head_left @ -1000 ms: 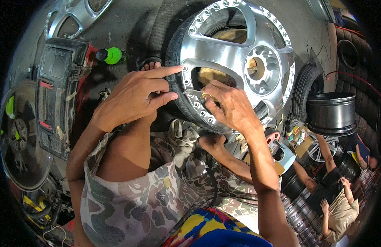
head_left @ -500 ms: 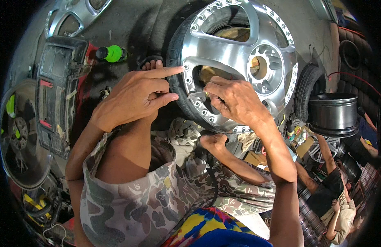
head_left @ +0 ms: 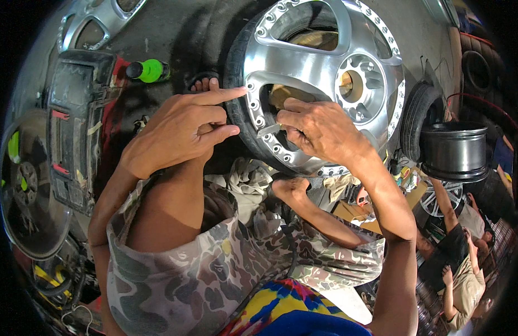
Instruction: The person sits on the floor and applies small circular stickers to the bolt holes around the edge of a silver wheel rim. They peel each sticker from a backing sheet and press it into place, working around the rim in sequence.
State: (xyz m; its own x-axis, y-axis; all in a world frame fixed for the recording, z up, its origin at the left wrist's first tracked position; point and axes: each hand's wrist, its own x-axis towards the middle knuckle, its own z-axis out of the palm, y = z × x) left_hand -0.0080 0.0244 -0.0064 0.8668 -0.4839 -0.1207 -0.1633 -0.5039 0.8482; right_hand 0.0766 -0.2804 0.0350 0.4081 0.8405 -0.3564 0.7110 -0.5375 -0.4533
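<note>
A polished silver alloy wheel rim (head_left: 331,84), ringed with small bolts and fitted in a black tyre (head_left: 236,84), is stood upright in front of the knees. The left hand (head_left: 177,131) is held loosely curled, grasping nothing, its forefinger laid against the rim's edge. A small flat grey piece (head_left: 268,130) is pinched in the right hand (head_left: 320,131) at a spoke opening. A green-capped bottle (head_left: 148,70) is seen lying nearby.
</note>
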